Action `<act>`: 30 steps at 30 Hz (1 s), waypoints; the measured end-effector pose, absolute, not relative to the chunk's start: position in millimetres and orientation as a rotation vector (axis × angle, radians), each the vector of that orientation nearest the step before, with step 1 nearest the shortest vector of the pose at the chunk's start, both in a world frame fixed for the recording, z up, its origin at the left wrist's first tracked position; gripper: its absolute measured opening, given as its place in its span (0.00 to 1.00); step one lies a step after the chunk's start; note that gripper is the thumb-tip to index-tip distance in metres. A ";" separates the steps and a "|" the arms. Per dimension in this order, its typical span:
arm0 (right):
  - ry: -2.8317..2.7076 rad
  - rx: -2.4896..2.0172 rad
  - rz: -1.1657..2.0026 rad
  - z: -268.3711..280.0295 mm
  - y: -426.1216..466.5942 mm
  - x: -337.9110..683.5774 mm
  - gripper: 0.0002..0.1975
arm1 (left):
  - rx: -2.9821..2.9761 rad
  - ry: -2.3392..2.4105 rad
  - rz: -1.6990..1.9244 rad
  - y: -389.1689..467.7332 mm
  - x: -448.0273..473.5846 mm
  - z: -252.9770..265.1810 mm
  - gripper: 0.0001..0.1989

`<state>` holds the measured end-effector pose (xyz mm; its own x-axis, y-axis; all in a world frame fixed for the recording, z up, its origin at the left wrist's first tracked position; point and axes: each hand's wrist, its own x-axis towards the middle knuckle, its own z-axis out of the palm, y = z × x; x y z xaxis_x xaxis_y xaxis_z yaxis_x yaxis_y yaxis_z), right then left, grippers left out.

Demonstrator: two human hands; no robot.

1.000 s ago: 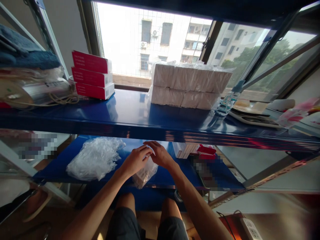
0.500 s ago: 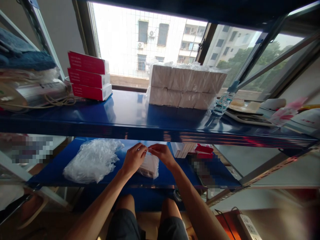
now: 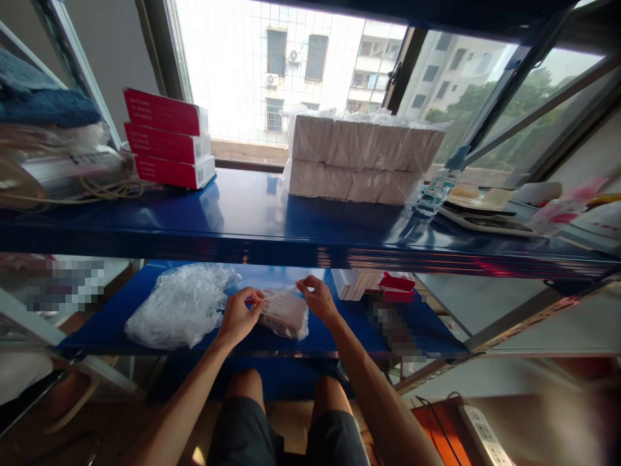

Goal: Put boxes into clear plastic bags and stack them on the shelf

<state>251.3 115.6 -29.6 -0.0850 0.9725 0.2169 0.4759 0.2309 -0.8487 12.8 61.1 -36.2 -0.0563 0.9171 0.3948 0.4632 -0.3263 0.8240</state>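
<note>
Plainly, both hands [image 3: 241, 315] [image 3: 316, 298] pinch clear plastic [image 3: 287, 316]; red boxes [image 3: 162, 140] bear lettering [image 3: 151, 103] (illegible).

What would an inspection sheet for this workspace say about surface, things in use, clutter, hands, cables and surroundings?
Surface: blue lower shelf, beneath a blue upper shelf.
Things in use: clear bag with pale contents, resting on the lower shelf.
Clutter: crumpled clear plastic left of the bag; red-and-white boxes and wrapped white packs above.
Hands: left hand and right hand, apart, pinching the bag's film.
Cables: pale cord looped at upper left; dark cable beside a power strip, lower right.
Surroundings: window behind the upper shelf, building outside.
</note>
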 end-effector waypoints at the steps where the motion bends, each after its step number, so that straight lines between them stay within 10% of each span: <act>1: -1.687 -1.387 0.769 -34.2 116.1 252.1 0.12 | 1.757 1.489 1.348 59.6 10.3 -40.4 0.11; 18: -1.573 -1.498 0.951 -69.1 124.8 252.6 0.16 | 1.462 1.311 1.433 41.4 17.9 -76.5 0.17; 30: -1.485 -1.246 0.922 -72.5 53.8 267.2 0.39 | 1.148 1.418 1.555 4.7 27.3 -120.4 0.21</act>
